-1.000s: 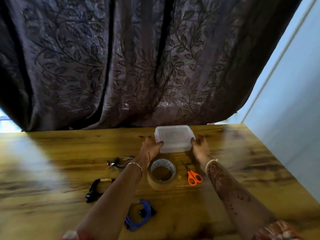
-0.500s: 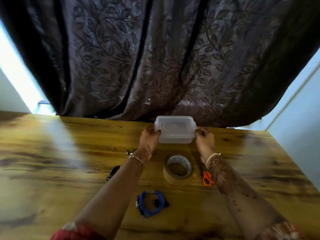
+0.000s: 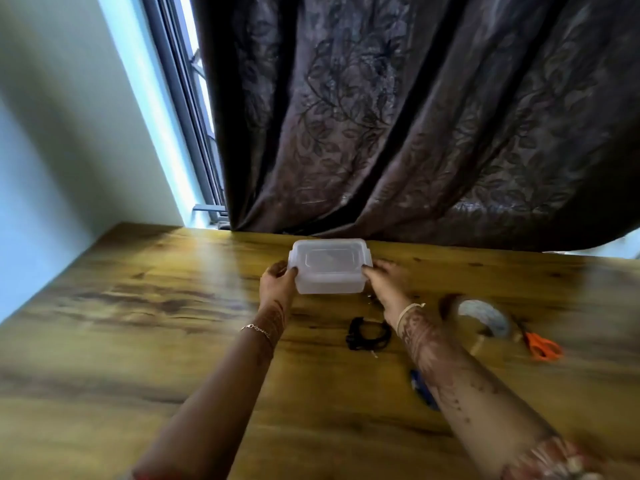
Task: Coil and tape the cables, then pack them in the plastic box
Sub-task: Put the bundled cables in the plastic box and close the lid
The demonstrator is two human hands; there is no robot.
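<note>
My left hand (image 3: 277,280) and right hand (image 3: 384,278) each grip one end of the lidded plastic box (image 3: 329,268) on the wooden table (image 3: 138,306).

Dark leaf-patterned curtain (image 3: 398,133) hung behind glossy wooden table (image 3: 138,323), down to its far edge; window frame (image 3: 187,109) showed at left, beside pale wall (image 3: 52,150).

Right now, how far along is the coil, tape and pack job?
Looks done: the black cable lies bundled on the table; tape on it cannot be made out. In hand: left hand and right hand grip the plastic box, lid on. Left: open it, pack the black cable and the blue cable, half hidden behind the right forearm.
</note>
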